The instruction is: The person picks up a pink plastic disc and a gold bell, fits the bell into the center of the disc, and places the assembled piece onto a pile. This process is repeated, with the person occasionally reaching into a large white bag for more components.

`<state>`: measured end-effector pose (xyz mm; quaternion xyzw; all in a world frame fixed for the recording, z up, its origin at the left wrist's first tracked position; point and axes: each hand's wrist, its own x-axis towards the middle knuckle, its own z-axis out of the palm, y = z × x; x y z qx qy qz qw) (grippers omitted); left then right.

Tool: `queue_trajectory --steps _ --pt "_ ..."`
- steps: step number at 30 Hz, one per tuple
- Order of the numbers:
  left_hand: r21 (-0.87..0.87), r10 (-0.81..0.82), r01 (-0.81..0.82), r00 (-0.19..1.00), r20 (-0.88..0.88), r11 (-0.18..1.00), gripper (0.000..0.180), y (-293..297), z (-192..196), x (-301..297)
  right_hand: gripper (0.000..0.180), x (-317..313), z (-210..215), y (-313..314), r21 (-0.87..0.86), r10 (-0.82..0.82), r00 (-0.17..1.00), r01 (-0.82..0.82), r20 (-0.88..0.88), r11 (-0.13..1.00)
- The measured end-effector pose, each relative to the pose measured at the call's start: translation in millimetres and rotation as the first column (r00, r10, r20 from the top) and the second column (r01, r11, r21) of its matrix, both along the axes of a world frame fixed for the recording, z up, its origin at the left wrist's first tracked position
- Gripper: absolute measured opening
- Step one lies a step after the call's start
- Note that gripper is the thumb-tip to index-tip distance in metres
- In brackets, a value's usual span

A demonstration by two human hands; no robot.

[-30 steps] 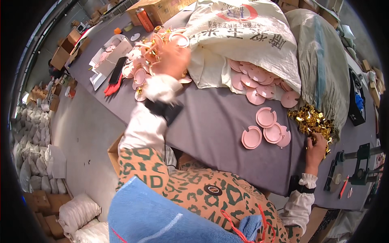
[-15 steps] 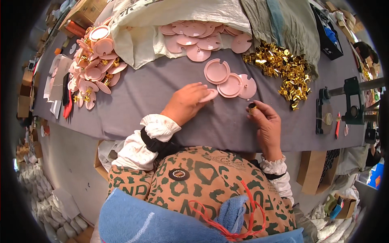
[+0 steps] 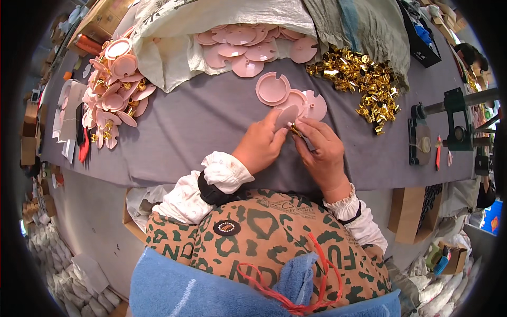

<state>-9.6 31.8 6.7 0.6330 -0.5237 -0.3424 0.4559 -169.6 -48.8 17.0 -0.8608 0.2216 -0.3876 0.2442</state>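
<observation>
My left hand (image 3: pixel 260 143) grips a pink plastic disc (image 3: pixel 285 117), tilted on edge with its flat face toward me. Against the disc's right side, my right hand (image 3: pixel 322 150) pinches a small gold metal piece (image 3: pixel 294 130). Fingers partly cover the spot where the two meet, so I cannot tell whether they are joined. Just beyond my hands lie 3 loose pink discs (image 3: pixel 272 88), overlapping and notched at the rim. Farther right spreads a heap of shiny gold pieces (image 3: pixel 364 84).
Pink discs with gold pieces (image 3: pixel 113 100) are piled at the left. A white woven sack (image 3: pixel 169 53) spills more discs at the back. Red-handled scissors (image 3: pixel 84 145) lie beside the left pile. At the right stands a dark green metal press (image 3: pixel 457 119), near a black bin (image 3: pixel 420 37).
My hands have come together from apart. The right hand moved left and brought the gold piece up to the disc, which the left hand has tipped upright.
</observation>
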Motion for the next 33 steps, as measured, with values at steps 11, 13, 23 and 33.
queue_trajectory --steps 11,13,23,33 --pt "-0.131 0.039 -0.024 0.992 0.117 0.991 0.054 3.5 -4.2 -16.5 0.029 -7.1 -5.3 2.6 0.966 -0.213 0.944 -0.232 0.252 0.115" --pt "-0.164 0.024 0.000 0.989 0.144 0.986 0.053 1.1 -2.8 -15.8 0.027 -4.7 -2.3 5.0 0.623 -0.096 0.988 0.000 0.122 0.783" --pt "-0.332 -0.072 0.138 0.977 0.202 0.933 0.049 3.2 -6.5 0.3 0.031 -4.8 -14.4 3.9 0.934 -0.208 0.937 -0.317 0.281 -0.166" --pt "-0.491 0.711 -0.540 0.340 0.616 0.684 0.040 58.7 68.5 266.4 0.025 -18.8 -4.9 -129.0 -0.246 -0.286 0.923 0.223 -0.257 0.943"
